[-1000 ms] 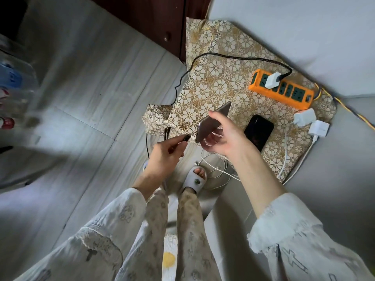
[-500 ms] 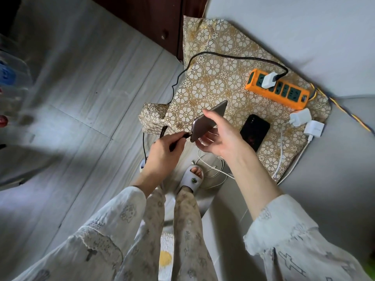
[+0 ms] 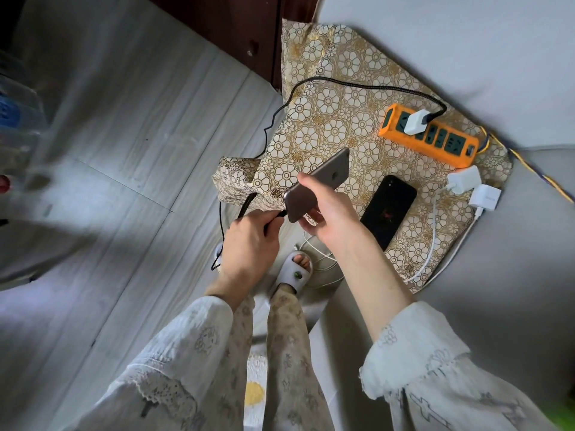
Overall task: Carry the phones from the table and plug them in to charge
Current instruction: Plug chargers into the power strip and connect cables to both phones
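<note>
Right hand [image 3: 329, 213] is raised over the front edge of the patterned cloth [image 3: 336, 98], forearm coming in from lower right, wrist bent. It is closed around the grey phone [image 3: 320, 181]: thumb along the top side, fingers curled underneath, back of the phone facing the camera, phone tilted with its bottom end low and to the left.

Left hand [image 3: 249, 241] reaches in from below, knuckles up, thumb and forefinger pinched on the plug end of the black cable [image 3: 357, 85]. Plug tip sits right at the phone's bottom edge; cannot tell whether it is fully seated. The cable loops down past the cloth edge toward the floor, then runs back across the cloth to a white charger [image 3: 415, 121] plugged into the orange power strip [image 3: 432, 138].

A black phone [image 3: 389, 209] lies flat on the cloth, screen up, just right of the right hand, not touched. Two more white chargers [image 3: 473, 188] lie loose on the cloth near the strip's right end, with a white cable [image 3: 431, 244] trailing off the cloth's near edge.
</note>
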### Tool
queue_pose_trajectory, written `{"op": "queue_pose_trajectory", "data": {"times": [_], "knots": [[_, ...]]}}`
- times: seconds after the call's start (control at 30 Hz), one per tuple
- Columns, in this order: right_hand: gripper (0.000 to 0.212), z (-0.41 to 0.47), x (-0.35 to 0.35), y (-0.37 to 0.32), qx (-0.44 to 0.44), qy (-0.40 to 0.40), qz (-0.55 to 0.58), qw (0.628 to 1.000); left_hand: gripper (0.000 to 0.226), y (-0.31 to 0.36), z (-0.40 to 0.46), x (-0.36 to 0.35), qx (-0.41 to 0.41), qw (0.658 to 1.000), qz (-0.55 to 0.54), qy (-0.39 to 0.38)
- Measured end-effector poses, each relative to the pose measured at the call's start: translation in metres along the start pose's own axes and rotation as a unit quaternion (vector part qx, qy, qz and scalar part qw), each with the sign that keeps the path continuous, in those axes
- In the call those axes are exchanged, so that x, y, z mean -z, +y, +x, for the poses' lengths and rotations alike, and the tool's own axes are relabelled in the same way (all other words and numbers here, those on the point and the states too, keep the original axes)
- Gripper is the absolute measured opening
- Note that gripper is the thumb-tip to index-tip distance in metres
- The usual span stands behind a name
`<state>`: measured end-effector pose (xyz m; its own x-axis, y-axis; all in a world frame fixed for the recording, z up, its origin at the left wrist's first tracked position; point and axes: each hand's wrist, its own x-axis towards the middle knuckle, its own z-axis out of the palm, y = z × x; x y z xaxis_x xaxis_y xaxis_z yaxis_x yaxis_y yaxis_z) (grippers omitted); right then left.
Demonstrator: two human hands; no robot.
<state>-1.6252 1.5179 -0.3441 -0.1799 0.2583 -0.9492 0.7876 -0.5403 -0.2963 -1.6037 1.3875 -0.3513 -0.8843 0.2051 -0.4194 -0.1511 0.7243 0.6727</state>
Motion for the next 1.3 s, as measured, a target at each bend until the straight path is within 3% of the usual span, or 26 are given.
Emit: {"op": "queue_pose_trajectory", "data": {"times": [0.33, 0.53, 0.63, 0.7, 0.77, 0.83, 0.93, 1.13, 1.3], "knots": [[0.025, -0.003, -0.01, 0.009, -0.011, 0.005, -0.018, 1.0, 0.017, -0.007, -0.008, 0.001, 0.026, 1.0, 0.005, 0.006], [0.037, 0.0, -0.014, 0.012, -0.031, 0.001, -0.012, 0.999, 0.017, -0.011, -0.006, 0.004, 0.026, 0.999, 0.006, 0.024], [0.028, 0.007, -0.02, 0.002, 0.008, 0.014, -0.046, 0.999, 0.016, -0.016, 0.005, 0.001, 0.029, 0.999, -0.008, -0.025], [0.031, 0.019, -0.025, -0.003, 0.053, 0.053, -0.098, 0.992, 0.025, -0.021, 0.015, -0.004, 0.039, 0.993, 0.009, -0.108], [0.052, 0.034, -0.031, -0.005, 0.093, 0.11, -0.177, 0.974, 0.038, -0.034, 0.023, -0.008, 0.059, 0.977, 0.043, -0.199], [0.075, 0.046, -0.038, -0.006, 0.117, 0.151, -0.242, 0.951, 0.037, -0.05, 0.025, -0.011, 0.071, 0.962, 0.081, -0.25], [0.094, 0.06, -0.046, -0.006, 0.154, 0.181, -0.334, 0.912, 0.038, -0.073, 0.026, -0.009, 0.06, 0.961, 0.116, -0.242], [0.098, 0.072, -0.06, -0.001, 0.196, 0.239, -0.424, 0.851, 0.068, -0.084, 0.05, -0.005, -0.065, 0.972, 0.16, -0.161], [0.108, 0.074, -0.058, 0.003, 0.236, 0.242, -0.452, 0.825, 0.085, -0.071, 0.074, -0.011, -0.129, 0.939, 0.218, -0.231]]}}
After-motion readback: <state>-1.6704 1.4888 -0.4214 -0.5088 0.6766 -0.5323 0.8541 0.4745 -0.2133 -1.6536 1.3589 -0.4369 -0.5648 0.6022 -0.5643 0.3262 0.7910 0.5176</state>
